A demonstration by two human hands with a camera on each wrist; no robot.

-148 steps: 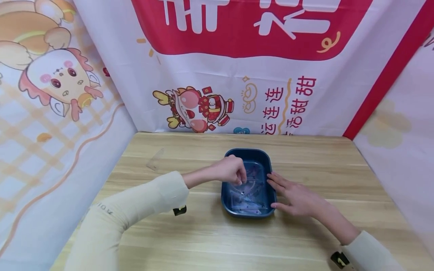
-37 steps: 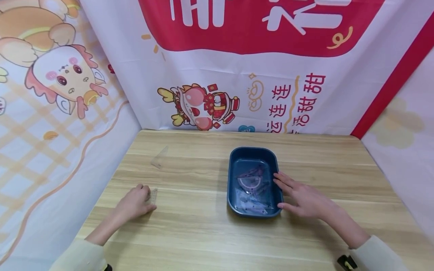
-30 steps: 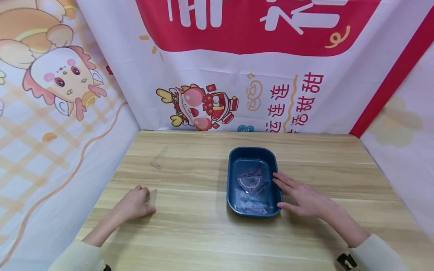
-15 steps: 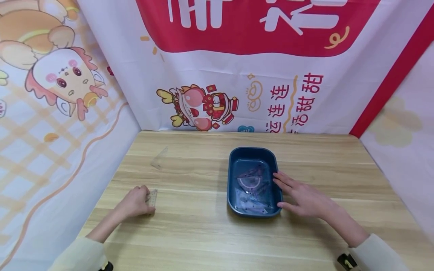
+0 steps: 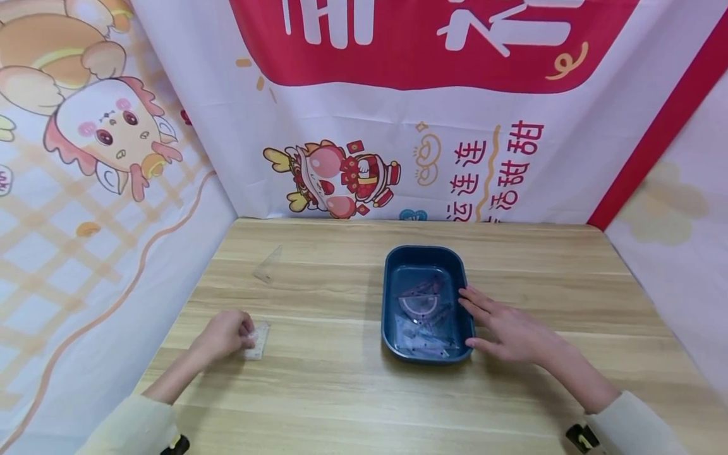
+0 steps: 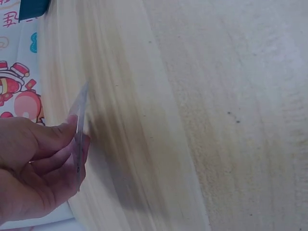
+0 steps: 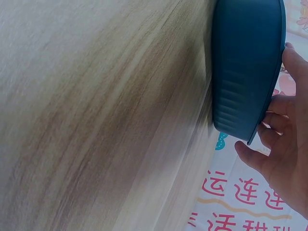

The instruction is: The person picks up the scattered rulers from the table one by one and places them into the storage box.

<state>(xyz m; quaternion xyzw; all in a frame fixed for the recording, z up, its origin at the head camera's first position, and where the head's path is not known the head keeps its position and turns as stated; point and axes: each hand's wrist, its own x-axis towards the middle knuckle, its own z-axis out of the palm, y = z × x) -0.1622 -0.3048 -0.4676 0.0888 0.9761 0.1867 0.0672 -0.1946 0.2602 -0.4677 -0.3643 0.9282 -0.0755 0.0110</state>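
Note:
My left hand point(image 5: 222, 336) pinches a clear flat plastic ruler piece point(image 5: 259, 342) with printed markings, over the left part of the table. In the left wrist view the piece point(image 6: 81, 122) is nearly edge-on between thumb and fingers, which hide part of its outline. My right hand point(image 5: 509, 328) rests against the right side of a dark blue rectangular tub point(image 5: 423, 365), fingers extended along its rim. Inside the tub lie a clear protractor point(image 5: 419, 306) and other see-through drawing tools. The right wrist view shows the tub's outer wall point(image 7: 246, 62) beside the hand point(image 7: 284, 130).
A clear set square point(image 5: 268, 265) lies on the wooden table point(image 5: 330, 392) behind my left hand. A printed white and red cloth point(image 5: 421, 107) hangs at the table's back edge, with more printed cloth at the left point(image 5: 97, 272) and right sides.
My left hand has gone from over the tub to the left of the table, where it now holds the ruler piece, turned to show more of its face. My right hand stays at the tub.

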